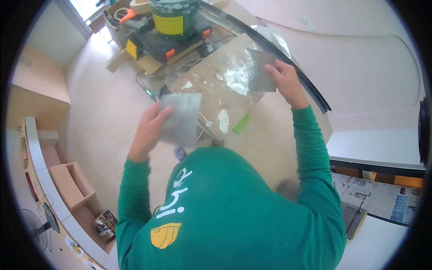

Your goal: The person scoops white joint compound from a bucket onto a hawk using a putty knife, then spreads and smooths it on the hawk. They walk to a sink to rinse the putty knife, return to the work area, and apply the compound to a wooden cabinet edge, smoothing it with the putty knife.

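Note:
My left hand grips a thin square metal blade, which is blurred, over the lower left of a worn board. My right hand pinches a second, darker metal blade at the board's upper right, beside a pile of white powdery compound. A smaller white smear and scattered flecks are on the board. A small green strip shows just below the board's lower right part.
A bucket stands on a black case with tools beside it at the back. A dark rail runs down the right. Wooden cabinets and a fan are at left; newspaper covers a surface at lower right.

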`<state>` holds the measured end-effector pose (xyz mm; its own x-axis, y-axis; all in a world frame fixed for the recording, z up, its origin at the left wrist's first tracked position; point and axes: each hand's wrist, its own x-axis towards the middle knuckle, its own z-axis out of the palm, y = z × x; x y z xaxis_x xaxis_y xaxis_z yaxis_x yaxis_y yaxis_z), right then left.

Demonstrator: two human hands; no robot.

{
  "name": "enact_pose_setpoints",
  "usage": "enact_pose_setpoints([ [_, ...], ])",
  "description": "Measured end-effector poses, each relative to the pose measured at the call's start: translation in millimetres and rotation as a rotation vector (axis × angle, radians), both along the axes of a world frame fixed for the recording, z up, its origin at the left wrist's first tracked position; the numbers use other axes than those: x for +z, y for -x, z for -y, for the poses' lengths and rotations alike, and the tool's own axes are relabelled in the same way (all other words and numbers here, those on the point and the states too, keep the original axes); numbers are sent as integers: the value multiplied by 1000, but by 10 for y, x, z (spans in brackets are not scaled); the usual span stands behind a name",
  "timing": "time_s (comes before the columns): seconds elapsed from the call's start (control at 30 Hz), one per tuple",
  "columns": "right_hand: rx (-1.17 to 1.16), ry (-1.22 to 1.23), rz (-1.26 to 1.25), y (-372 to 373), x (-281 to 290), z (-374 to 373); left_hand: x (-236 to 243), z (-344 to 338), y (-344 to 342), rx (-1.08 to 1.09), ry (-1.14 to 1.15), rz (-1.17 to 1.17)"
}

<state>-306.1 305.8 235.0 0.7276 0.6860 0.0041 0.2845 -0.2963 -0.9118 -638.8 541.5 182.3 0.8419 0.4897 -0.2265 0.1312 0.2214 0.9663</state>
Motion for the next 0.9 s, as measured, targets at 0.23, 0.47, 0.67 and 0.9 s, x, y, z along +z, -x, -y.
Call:
enact_pose_setpoints([
  [0.23, -202, -231, -495, -367, -544, 300, -732, 163, -1188, 230, -475, -149],
  [0.47, -142, -261, -530, -497, -833, 552, -557, 363, -1121, 306, -384, -23],
  [0.67, -93, -262, -528, -544, -908, 587, -547, 479, -1237, 282, -374, -113],
  [0.9, -75, -299, -465, -636, -1053, 578, -456, 436, -1463, 254, -358, -108],
])
